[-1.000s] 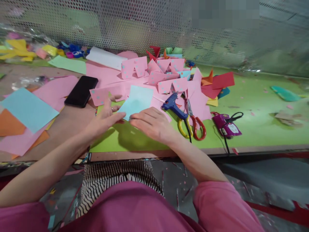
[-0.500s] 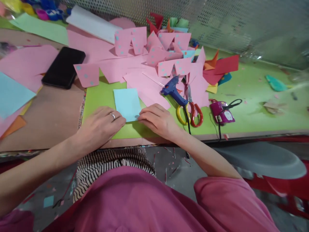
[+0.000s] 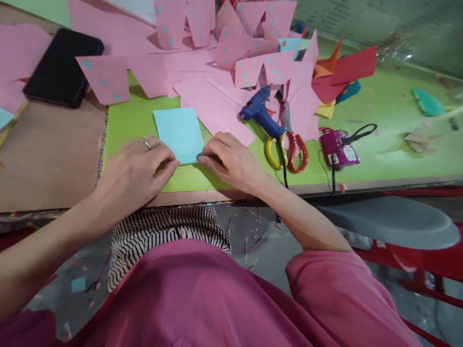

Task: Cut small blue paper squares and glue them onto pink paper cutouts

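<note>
The blue paper (image 3: 179,135) lies on the green mat (image 3: 125,125). At its 7 o'clock corner are the left hand's (image 3: 135,168) fingertips; at its 5 o'clock corner, the right hand's (image 3: 231,161). The hands are apart; whether their fingers clamp the paper or only press it is hard to tell. From it, the phone (image 3: 63,67) lies toward 10, the scissors (image 3: 291,137) toward 3.

Craft workspace, paper-strewn table (image 3: 390,159).
</note>
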A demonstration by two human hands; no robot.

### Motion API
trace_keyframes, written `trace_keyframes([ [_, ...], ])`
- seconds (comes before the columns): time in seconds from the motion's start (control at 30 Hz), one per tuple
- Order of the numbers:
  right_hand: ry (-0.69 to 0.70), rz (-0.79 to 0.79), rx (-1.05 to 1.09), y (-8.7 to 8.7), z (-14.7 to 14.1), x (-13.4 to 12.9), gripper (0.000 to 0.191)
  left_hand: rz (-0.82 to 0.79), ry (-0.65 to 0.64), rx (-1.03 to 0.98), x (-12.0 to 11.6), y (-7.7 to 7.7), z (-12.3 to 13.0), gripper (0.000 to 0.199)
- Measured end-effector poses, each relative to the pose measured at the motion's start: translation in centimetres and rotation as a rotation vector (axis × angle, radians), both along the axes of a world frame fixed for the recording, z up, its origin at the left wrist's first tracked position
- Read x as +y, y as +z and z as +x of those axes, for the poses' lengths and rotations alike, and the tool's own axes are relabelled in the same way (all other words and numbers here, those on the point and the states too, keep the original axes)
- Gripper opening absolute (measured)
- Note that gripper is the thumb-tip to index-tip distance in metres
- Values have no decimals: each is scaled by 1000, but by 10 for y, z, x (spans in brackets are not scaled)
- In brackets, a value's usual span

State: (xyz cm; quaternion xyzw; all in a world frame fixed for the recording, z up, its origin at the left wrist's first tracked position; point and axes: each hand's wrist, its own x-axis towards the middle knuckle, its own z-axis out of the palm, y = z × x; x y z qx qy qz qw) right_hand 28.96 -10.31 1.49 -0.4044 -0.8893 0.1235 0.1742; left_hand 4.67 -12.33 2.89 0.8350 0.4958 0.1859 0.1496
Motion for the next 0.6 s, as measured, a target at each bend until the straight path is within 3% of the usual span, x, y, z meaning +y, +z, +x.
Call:
trace_keyframes([
  [0.2,-99,-22,83,-6,-1,1,35,-13,19,-7,1,-4,-1,21],
  [0.43,-41,-76,187,-1,2,-3,27,-2,34,36,0,3,-4,22],
  [0.6,-65,-79,142,-1,0,-2,21,-13,49,45,1,4,-5,21],
])
